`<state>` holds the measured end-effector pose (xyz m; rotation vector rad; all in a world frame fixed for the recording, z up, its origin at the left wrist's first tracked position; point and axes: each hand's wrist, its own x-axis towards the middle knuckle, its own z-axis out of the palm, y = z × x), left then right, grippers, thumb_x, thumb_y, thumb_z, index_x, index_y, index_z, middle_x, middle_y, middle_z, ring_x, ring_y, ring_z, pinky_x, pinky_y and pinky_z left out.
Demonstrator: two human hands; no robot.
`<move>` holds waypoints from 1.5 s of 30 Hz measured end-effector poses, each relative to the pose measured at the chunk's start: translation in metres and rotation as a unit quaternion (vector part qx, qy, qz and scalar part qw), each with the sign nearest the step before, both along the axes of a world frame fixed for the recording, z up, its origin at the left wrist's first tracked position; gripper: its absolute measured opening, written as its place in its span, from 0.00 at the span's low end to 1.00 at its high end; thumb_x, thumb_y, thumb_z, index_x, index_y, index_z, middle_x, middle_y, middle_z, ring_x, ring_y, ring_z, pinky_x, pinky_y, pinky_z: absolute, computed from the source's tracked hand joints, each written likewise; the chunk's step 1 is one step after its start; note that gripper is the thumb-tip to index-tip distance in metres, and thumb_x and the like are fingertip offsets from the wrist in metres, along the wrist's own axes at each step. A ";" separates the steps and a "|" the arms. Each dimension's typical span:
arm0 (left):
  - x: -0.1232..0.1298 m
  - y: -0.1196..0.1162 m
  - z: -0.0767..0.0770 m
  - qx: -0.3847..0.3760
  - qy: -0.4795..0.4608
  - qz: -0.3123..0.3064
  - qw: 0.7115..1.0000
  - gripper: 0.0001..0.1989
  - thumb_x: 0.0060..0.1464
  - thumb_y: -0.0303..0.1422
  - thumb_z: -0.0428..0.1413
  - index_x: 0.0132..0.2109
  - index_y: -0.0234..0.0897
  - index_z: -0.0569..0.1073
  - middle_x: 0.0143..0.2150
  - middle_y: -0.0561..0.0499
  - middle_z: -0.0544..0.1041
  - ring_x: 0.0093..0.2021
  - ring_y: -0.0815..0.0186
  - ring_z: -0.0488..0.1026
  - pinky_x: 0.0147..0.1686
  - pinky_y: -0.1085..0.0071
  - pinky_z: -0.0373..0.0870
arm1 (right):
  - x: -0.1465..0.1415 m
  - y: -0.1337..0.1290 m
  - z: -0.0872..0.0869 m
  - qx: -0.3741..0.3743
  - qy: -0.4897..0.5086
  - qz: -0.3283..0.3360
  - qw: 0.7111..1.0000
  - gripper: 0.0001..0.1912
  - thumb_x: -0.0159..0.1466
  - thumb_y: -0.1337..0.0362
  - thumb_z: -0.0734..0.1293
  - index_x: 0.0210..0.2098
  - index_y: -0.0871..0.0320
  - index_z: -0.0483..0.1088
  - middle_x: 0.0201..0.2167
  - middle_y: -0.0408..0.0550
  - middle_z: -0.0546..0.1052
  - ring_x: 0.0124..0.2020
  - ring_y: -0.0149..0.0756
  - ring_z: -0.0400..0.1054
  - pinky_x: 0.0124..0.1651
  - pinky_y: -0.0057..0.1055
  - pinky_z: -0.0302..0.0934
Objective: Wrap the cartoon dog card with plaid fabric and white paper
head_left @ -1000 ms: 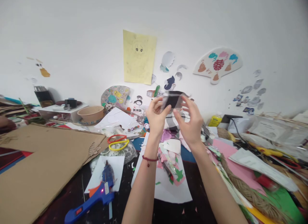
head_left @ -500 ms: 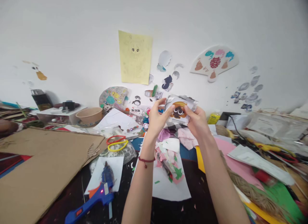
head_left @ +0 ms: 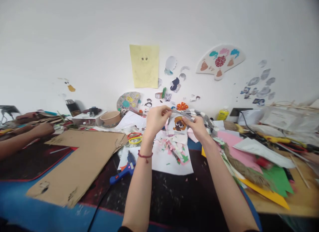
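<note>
A clear packet with a brown cartoon face [head_left: 179,124] is held up over the desk's middle. My right hand [head_left: 196,126] pinches its upper right part between thumb and fingers. At the packet's upper left, my left hand [head_left: 158,119] has its thumb and fingertips together at the edge. Below the packet, a white paper sheet [head_left: 159,159] carries pink and green paper scraps [head_left: 183,159]. Left of my left forearm lies a blue glue gun [head_left: 124,172], its light lit. A black and white checked cloth [head_left: 210,122] is behind my right hand.
Cut cardboard [head_left: 92,165] covers the left side. Another person's arm [head_left: 22,139] reaches in at far left. Behind are a tan bowl [head_left: 110,119] and a flask [head_left: 72,108]. Pink paper [head_left: 245,152], twine and yellow-handled scissors [head_left: 276,139] crowd the right.
The view has tilted down and shifted left, showing more desk and another person's arm. The packet and both my hands sit lower in view. My left thumb has moved off the packet's printed face.
</note>
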<state>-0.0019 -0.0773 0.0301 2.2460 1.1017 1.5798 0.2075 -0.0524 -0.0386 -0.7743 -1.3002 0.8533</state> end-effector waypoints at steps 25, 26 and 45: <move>0.026 -0.151 -0.197 -0.218 0.021 0.070 0.973 0.15 0.58 0.29 0.59 0.52 0.40 0.74 0.42 0.50 0.81 0.35 0.66 0.76 0.37 0.71 0.69 | 0.007 -0.016 -0.114 -0.123 0.093 0.111 0.982 0.20 0.49 0.52 0.80 0.36 0.55 0.77 0.30 0.44 0.79 0.30 0.33 0.72 0.36 0.29 0.67; 0.029 -0.148 -0.198 -0.207 -0.001 0.105 0.973 0.24 0.54 0.29 0.63 0.58 0.39 0.70 0.47 0.47 0.80 0.38 0.64 0.76 0.38 0.69 0.71 | 0.005 -0.020 -0.112 -0.125 0.074 0.134 0.980 0.20 0.48 0.52 0.80 0.35 0.56 0.78 0.29 0.45 0.79 0.29 0.34 0.72 0.34 0.30 0.66; 0.021 -0.130 -0.188 0.177 -0.105 0.234 0.950 0.13 0.53 0.16 0.61 0.44 0.34 0.78 0.37 0.47 0.79 0.38 0.66 0.75 0.40 0.70 0.72 | 0.008 -0.032 -0.105 -0.158 -0.040 0.170 0.972 0.17 0.58 0.51 0.76 0.37 0.60 0.78 0.30 0.49 0.79 0.29 0.33 0.72 0.36 0.30 0.65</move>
